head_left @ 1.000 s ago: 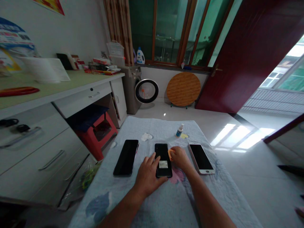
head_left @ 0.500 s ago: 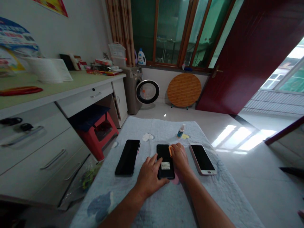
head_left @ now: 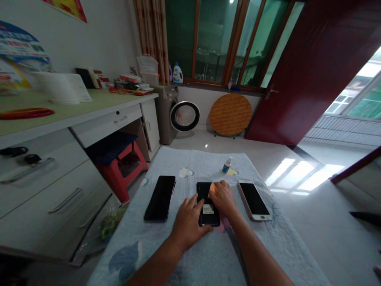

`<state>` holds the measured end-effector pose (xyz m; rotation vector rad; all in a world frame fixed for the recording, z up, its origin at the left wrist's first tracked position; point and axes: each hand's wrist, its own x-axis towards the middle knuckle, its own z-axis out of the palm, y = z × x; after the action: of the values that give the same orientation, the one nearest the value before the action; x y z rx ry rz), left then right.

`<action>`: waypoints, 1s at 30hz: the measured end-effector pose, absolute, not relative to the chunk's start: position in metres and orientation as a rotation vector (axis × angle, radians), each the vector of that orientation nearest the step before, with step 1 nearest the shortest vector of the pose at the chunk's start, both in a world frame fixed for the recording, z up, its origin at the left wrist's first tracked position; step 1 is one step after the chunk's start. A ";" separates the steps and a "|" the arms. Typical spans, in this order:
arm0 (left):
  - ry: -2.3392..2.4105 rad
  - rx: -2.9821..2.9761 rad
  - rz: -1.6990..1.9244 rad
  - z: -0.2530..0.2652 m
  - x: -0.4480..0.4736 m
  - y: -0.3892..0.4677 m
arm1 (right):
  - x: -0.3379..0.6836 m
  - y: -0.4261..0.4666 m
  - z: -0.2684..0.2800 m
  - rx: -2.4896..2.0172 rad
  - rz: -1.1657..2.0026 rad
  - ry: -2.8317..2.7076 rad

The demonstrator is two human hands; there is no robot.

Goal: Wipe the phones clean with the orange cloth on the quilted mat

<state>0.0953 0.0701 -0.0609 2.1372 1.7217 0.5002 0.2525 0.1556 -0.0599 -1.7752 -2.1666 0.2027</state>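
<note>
A black smartphone (head_left: 205,192) with a pale label lies on the cloth-covered table in front of me. My left hand (head_left: 187,216) grips it from the left, fingers on its left side and thumb at the bottom edge. In my right hand (head_left: 224,198) is a small orange cloth (head_left: 212,190), pressed onto the phone's upper right part. Part of the cloth is hidden under the fingers. Left of my hands lies a larger black phone (head_left: 160,198); on the right is a white-framed phone (head_left: 255,200), dark screen up. A small spray bottle (head_left: 226,165) stands upright beyond my right hand.
A pale blue cloth (head_left: 205,163) covers the table. On the left are a desk with drawers (head_left: 104,123) and a red stool (head_left: 131,163). A washing machine (head_left: 166,115) with its door open and a round wooden tabletop (head_left: 230,114) stand at the back.
My right hand has slid the orange cloth slightly left, from the phone's right edge onto its surface. My left hand keeps its place on the phone.
</note>
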 end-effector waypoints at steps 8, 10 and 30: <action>1.736 2.117 0.486 -0.059 0.096 0.069 | 0.255 0.160 -0.065 -1.736 0.292 -2.103; 1.736 2.118 0.485 -0.059 0.096 0.069 | 0.257 0.163 -0.065 -1.734 0.292 -2.114; 1.683 2.016 0.679 -0.057 0.094 0.068 | 0.207 0.218 -0.044 -1.601 0.171 -2.763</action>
<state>0.0939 0.0683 -0.0569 2.0162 1.6826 0.6793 0.2065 0.2178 -0.0438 -1.6014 -2.7633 0.1713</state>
